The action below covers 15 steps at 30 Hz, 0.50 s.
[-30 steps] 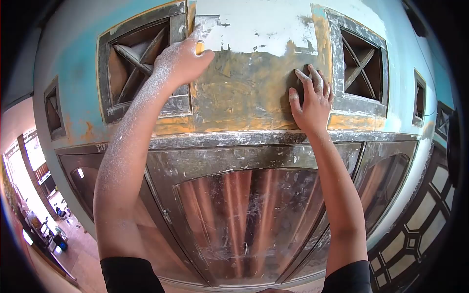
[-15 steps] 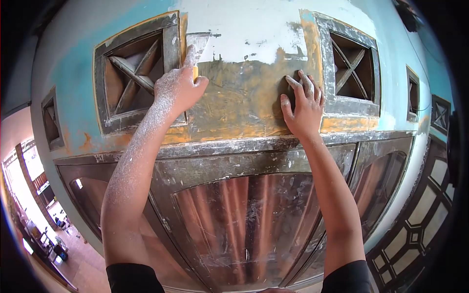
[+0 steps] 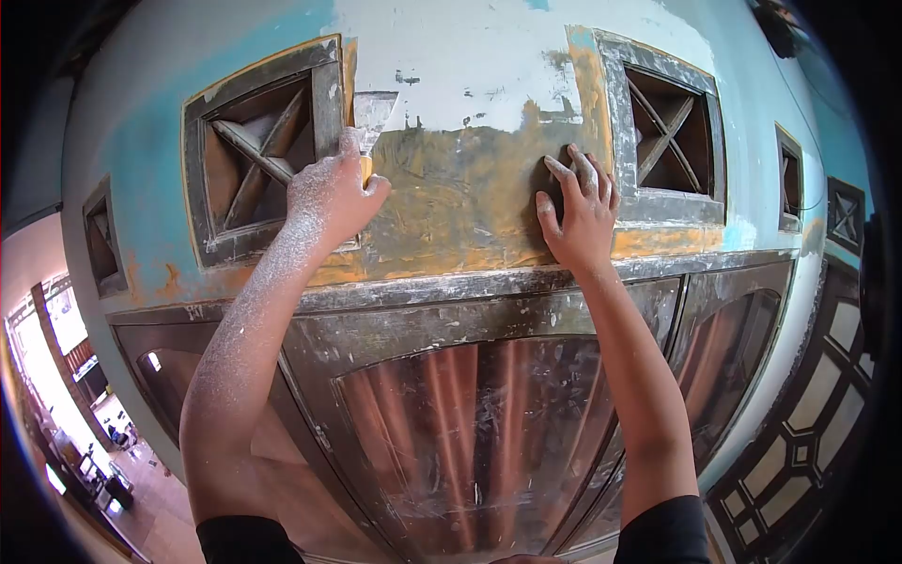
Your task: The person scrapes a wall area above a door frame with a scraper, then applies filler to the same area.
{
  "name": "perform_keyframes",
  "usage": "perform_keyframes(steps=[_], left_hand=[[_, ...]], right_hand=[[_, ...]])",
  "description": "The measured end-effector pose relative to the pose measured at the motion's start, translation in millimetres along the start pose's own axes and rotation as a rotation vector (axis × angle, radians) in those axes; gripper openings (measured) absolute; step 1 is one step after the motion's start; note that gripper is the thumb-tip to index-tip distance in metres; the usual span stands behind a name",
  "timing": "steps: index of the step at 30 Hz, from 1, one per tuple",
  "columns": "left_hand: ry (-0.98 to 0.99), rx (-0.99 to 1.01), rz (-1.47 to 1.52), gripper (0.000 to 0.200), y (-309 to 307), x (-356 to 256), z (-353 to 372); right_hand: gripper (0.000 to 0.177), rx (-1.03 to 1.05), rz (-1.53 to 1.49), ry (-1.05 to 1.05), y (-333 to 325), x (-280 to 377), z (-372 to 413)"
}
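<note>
My left hand (image 3: pixel 331 195), dusted with white powder, is wrapped round the yellow handle of a putty knife (image 3: pixel 375 117). The wide metal blade lies against the wall (image 3: pixel 451 193), beside the right edge of the left vent frame (image 3: pixel 327 99). White paint meets a scraped brown and ochre patch there. On the right, my right hand (image 3: pixel 584 211) rests on the scraped patch with its fingers spread and holds nothing. Its fingertips are grey with dust, just left of the right vent frame (image 3: pixel 617 141).
Below the hands runs a worn wooden ledge (image 3: pixel 442 285) above glazed panels (image 3: pixel 479 432) with reddish curtains behind. Smaller vents (image 3: pixel 101 233) sit at the sides. A dark door (image 3: pixel 799 414) is at the right, and a bright opening (image 3: pixel 66 315) at the left.
My left hand and the putty knife have shifted slightly down and left. My right hand stays spread on the wall. The view has moved a little.
</note>
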<state>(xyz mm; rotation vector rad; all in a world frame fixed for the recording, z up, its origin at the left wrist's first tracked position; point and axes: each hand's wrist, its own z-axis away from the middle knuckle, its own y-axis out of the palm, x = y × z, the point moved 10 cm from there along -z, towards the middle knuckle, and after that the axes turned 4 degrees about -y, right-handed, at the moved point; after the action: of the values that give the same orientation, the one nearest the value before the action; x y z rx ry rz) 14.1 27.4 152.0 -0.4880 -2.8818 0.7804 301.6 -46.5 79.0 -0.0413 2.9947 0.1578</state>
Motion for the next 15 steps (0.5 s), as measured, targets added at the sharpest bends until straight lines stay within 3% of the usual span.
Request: perform_keyframes(steps=[9, 15], left_hand=[[-0.019, -0.082, 0.147, 0.078, 5, 9, 1], [0.018, 0.046, 0.158, 0.087, 5, 3, 30]], right_hand=[[0.046, -0.012, -0.009, 0.01, 1, -1, 1], [0.045, -0.021, -0.025, 0.014, -1, -2, 3]])
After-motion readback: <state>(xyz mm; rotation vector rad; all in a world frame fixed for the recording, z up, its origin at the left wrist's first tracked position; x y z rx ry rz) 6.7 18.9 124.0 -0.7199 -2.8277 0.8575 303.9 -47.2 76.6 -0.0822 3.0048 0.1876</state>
